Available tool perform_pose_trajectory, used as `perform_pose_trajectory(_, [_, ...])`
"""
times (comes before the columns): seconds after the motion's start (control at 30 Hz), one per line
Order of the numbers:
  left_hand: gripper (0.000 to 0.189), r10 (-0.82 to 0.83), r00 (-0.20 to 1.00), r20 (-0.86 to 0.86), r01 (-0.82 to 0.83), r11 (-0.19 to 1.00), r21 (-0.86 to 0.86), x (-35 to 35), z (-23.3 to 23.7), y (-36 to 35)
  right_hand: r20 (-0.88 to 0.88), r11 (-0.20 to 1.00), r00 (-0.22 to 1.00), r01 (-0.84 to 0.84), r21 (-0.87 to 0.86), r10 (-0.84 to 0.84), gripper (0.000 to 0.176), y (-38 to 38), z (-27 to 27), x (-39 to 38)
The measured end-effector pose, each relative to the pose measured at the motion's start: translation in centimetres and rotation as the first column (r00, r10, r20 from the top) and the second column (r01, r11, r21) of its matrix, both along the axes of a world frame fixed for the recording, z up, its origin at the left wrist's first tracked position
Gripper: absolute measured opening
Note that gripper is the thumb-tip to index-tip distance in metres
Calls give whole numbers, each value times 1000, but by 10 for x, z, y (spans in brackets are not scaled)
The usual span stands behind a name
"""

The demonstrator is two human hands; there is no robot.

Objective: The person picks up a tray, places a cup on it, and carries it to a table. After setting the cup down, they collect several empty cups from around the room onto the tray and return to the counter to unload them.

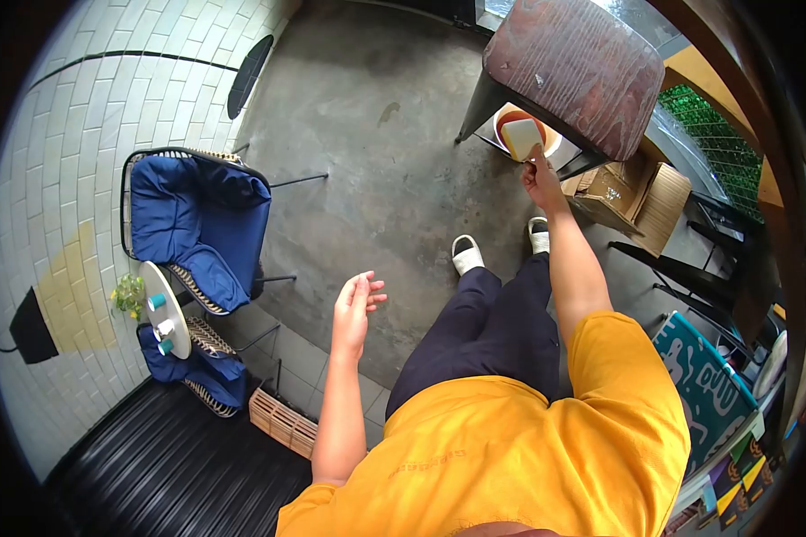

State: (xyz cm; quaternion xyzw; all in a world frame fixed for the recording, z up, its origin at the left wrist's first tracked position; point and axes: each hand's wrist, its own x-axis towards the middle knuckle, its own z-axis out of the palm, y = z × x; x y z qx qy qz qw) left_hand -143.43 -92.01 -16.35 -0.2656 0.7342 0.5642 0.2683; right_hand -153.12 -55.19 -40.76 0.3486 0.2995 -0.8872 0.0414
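Much at the margins is lost: the round lens blacks out the corners, and the far end of the wood-topped surface (569,76) runs out of the frame at the top. Its near edge covers part of a round tub (555,143), and the flat pad (521,139) in front blocks more of the opening, so how full the tub is cannot be told; what shows inside is orange-red, within a pale rim. The right hand (540,179) pinches the pad by its near end, thumb on the upper face, while the fingers beneath are mostly out of sight. Whether the pad touches the tub or hangs above it is unclear — from overhead the two simply overlap. The pad looks thin and roughly square with softened corners, whitish on top, with a yellowish tint along the left side; its material is hard to make out, though a sponge or cloth would fit. The left hand (355,300) holds nothing visible, its fingers loosely bent and slightly apart over the floor (376,206). The surface is reddish brown, marked with pale, wet-looking streaks. An open cardboard box (667,210) stands near the right hand — its lower part hard to see among dark metal legs.
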Motion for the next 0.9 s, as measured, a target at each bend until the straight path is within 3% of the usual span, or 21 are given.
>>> perform_pose_trajectory(0.17, [42,-36,999,34,37,999,-32,1,-3,-13,1,986,1000,-21,-165,21,44,13,-32,-5])
perform_pose_trajectory(0.5, [43,-117,991,67,120,992,-47,4,-7,-14,-70,909,987,104,-403,-144,49,16,-50,-4])
perform_pose_trajectory(0.57, [43,-141,988,61,144,988,-57,5,-8,-13,134,968,990,83,-235,-53,53,14,-46,-10])
perform_pose_trajectory(0.6, [43,-141,988,62,145,988,-52,5,-8,-13,134,999,991,32,-23,-28,52,7,-35,-7])
perform_pose_trajectory(0.63, [43,-141,988,63,144,988,-47,7,-7,-12,132,999,991,34,-20,-31,52,5,-46,-2])
perform_pose_trajectory(0.67, [43,-144,988,60,147,988,-43,7,-6,-10,164,922,985,-110,371,51,48,-2,-57,3])
perform_pose_trajectory(0.7, [43,-135,989,65,138,990,-31,6,-5,-7,225,679,968,-239,694,111,45,-4,-64,6])
perform_pose_trajectory(0.73, [44,-128,989,68,130,991,-18,4,-4,-5,242,500,965,-262,826,105,43,-6,-49,17])
perform_pose_trajectory(0.77, [44,-134,989,64,135,991,-13,2,-3,-2,239,496,966,-256,830,98,43,-8,-33,27])
perform_pose_trajectory(0.83, [44,-148,988,48,148,989,-1,-3,-1,5,413,233,892,-449,863,185,43,-16,13,47])
perform_pose_trajectory(0.9, [45,-180,984,16,179,984,16,-12,5,17,361,246,908,-408,880,214,40,-25,46,69])
